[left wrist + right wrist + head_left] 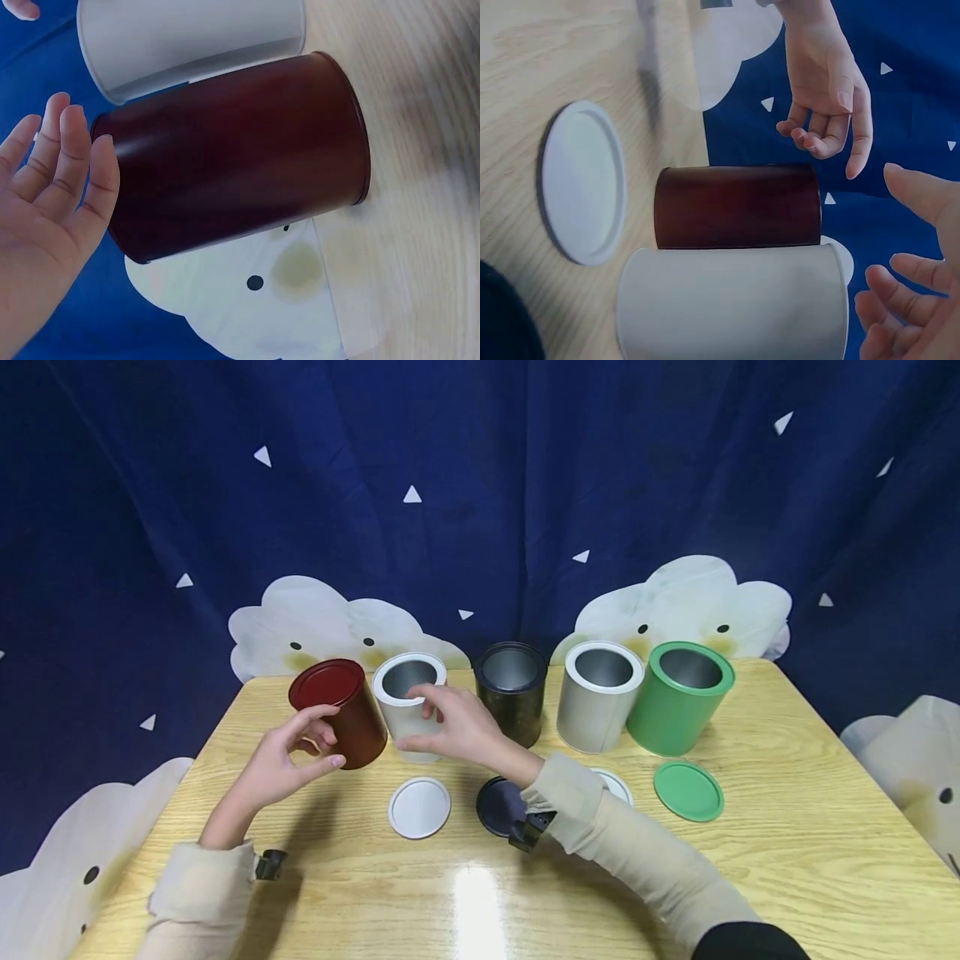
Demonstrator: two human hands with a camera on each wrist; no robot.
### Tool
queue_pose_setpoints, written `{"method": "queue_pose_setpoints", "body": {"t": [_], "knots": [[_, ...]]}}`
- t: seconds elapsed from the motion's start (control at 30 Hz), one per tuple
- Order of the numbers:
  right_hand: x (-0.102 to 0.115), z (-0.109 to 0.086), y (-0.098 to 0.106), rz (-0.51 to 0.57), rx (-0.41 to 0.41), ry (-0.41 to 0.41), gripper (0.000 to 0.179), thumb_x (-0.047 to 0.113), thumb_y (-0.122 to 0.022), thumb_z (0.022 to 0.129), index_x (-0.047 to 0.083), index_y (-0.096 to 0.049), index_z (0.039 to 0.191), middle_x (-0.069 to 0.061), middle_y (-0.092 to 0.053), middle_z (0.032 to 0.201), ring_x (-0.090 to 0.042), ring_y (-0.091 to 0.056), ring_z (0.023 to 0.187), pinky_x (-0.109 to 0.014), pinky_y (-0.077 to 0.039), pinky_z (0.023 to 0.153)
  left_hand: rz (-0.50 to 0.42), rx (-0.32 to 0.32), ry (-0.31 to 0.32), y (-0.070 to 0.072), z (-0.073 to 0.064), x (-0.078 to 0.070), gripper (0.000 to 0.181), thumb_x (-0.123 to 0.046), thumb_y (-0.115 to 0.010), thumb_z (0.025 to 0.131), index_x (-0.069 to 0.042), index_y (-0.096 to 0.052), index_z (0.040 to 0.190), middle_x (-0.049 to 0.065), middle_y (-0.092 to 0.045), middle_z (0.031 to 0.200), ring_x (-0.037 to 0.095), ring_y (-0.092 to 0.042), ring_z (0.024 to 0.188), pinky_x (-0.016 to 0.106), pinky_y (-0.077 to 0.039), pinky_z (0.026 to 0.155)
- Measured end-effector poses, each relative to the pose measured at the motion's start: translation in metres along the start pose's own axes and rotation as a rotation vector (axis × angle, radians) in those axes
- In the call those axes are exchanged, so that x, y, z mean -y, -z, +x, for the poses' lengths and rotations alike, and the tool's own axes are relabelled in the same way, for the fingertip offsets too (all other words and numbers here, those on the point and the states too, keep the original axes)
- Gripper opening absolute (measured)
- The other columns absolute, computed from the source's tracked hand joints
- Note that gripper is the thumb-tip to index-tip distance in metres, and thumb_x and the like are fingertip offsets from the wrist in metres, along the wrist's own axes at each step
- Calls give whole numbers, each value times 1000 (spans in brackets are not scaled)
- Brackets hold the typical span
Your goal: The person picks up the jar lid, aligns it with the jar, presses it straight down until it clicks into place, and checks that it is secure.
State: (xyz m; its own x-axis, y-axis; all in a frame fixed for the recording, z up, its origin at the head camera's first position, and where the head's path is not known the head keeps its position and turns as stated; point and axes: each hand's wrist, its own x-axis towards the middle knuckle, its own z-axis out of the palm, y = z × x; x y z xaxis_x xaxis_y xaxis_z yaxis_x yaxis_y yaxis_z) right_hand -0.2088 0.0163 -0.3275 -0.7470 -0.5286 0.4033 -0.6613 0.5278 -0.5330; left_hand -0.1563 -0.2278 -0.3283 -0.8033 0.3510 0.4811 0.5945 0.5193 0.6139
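Note:
A dark red can [362, 727] stands at the left of the row with its red lid [324, 683] on top. My left hand [288, 758] hovers at its near left side, fingers loosely bent and thumb apart, holding nothing. In the left wrist view, the fingers [103, 176] overlap the top end of the red can. Beside it stands a white can [397, 714] without a lid, its grey inside showing. My right hand [461, 727] is raised in front of this white can, thumb and fingers spread around air. In the right wrist view, that hand lies past the can's top end.
An uncovered black can [512, 714], a second white can [596, 718] and a green can [675, 718] continue the row. In front lie a white lid [419, 808], a black lid [495, 806], another white lid [617, 787] partly behind the right sleeve, and a green lid [688, 791].

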Motion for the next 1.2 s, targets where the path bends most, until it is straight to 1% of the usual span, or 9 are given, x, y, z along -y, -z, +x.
{"method": "queue_pose_setpoints", "body": {"t": [0.2, 0.3, 0.43, 0.6, 0.67, 0.8, 0.93, 1.07, 1.2], "knots": [[-7, -9, -2, -20, 10, 6, 55, 33, -81, 65, 8, -60, 110, 1, -55, 78, -18, -54, 71, -22, -39, 62, 3, 40, 13, -5, 1, -1, 52, 13, -72, 65, 7, -51, 112, 14, -55, 77, 27, -53, 69, 33, -48, 62], [-11, -14, -4, -11, 18, 6, 55, 33, -81, 65, 9, -60, 110, 0, -56, 79, -18, -54, 71, -22, -39, 62, -8, 55, 18, -8, 0, 1, 53, 12, -73, 65, 7, -51, 112, 17, -55, 77, 28, -53, 68, 35, -48, 61], [-19, -19, -8, 1, 44, 16, 55, 33, -81, 66, 9, -60, 111, 0, -58, 79, -17, -54, 71, -23, -39, 62, -44, 76, 23, -15, -3, 15, 55, 13, -73, 64, 7, -51, 114, 15, -53, 77, 28, -53, 67, 35, -48, 61], [-30, -26, -14, 37, 112, 9, 57, 32, -79, 67, 7, -59, 113, -3, -59, 82, -18, -53, 74, -22, -39, 63, -58, 139, 78, -24, -8, 39, 60, 4, -76, 67, 0, -50, 120, 5, -52, 83, 17, -54, 71, 32, -48, 63], [-34, -28, -16, 60, 132, 6, 58, 31, -80, 67, 6, -58, 115, -6, -59, 84, -19, -53, 75, -22, -39, 64, -65, 162, 95, -27, -9, 45, 60, -1, -77, 68, -2, -50, 121, 4, -51, 86, 15, -53, 74, 31, -48, 64], [-40, -33, -21, 92, 166, -1, 62, 31, -80, 67, 4, -56, 118, -9, -59, 87, -23, -54, 77, -22, -39, 64, -101, 204, 101, -32, -11, 50, 61, -6, -78, 69, -3, -50, 122, 9, -52, 91, 19, -53, 78, 35, -48, 64], [-46, -38, -26, 105, 210, -17, 66, 31, -80, 67, 4, -54, 122, -10, -58, 91, -27, -55, 79, -22, -39, 64, -78, 248, 91, -37, -13, 51, 63, -9, -79, 68, -1, -49, 122, 13, -52, 96, 19, -51, 81, 35, -46, 65], [-52, -43, -32, 111, 247, -24, 69, 31, -80, 67, 4, -52, 124, -13, -58, 95, -28, -55, 79, -23, -40, 64, -57, 285, 76, -42, -14, 54, 65, -11, -81, 67, -1, -49, 122, 11, -50, 99, 24, -47, 85, 37, -43, 67], [-58, -48, -39, 108, 262, -22, 71, 30, -81, 66, 4, -52, 125, -15, -58, 99, -27, -55, 83, -26, -41, 68, -63, 325, 106, -48, -15, 58, 66, -17, -81, 67, -3, -49, 124, 14, -48, 105, 30, -44, 92, 41, -41, 70]]}}
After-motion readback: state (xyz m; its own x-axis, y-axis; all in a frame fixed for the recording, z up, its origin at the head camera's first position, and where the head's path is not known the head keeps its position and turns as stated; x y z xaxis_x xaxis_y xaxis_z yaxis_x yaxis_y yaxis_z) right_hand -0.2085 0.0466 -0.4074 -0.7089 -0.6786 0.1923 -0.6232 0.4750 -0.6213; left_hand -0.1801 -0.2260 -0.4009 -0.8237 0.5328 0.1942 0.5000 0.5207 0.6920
